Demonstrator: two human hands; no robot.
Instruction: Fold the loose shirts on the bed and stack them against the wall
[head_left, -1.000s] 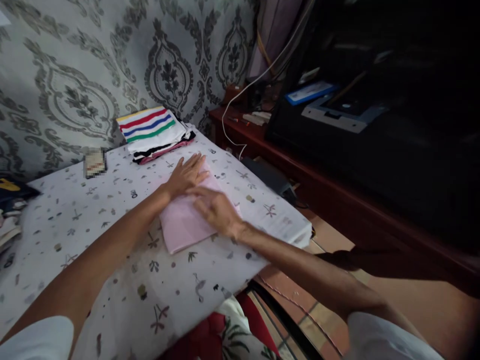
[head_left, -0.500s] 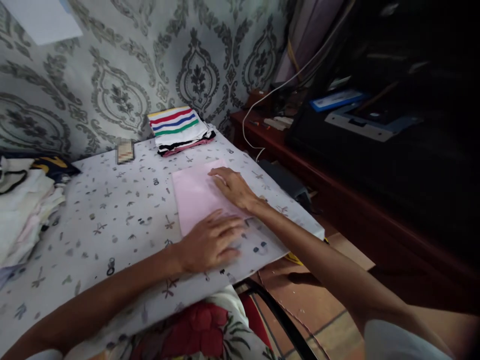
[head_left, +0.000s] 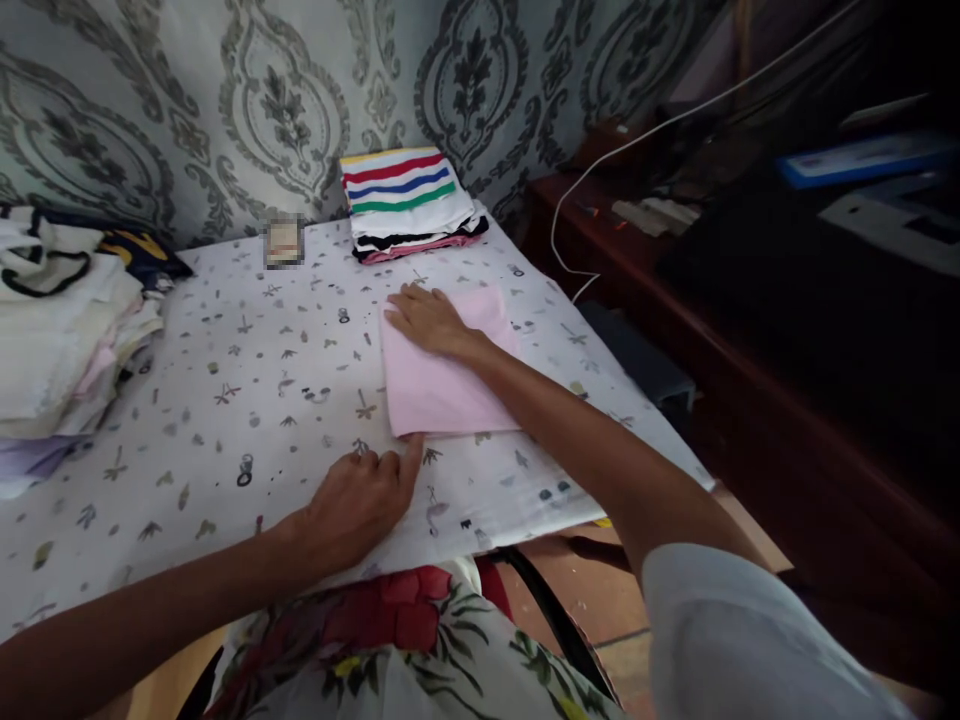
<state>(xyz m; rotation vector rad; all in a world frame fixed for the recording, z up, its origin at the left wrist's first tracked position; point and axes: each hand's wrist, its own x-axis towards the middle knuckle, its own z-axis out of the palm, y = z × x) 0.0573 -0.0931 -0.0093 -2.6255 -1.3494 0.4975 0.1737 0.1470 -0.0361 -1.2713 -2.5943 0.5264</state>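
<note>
A folded pink cloth (head_left: 431, 395) lies flat on the white printed sheet (head_left: 187, 350). Its exact kind does not show. Across its far left part rests my right hand (head_left: 427, 318), palm down and fingers spread, with the forearm crossing the cloth's right side. My left hand (head_left: 367, 500) is at the near edge of the cloth. Its index finger reaches out and its tip touches that edge, while the other visible fingers are curled in. The thumb is hidden under the hand.
Beyond the cloth sits a folded stack of garments (head_left: 412, 205), a striped one on top. More clothes (head_left: 67, 330) are heaped at the left. A small blurred box (head_left: 284, 241) stands near the patterned wall. Right of the surface runs a dark red wooden cabinet (head_left: 622, 240) with a white cable (head_left: 555, 225).
My right hand has moved left over the cloth. My left hand has drawn back to its near edge, fingers curling except the index. The view has shifted, so the scene sits further right.
</note>
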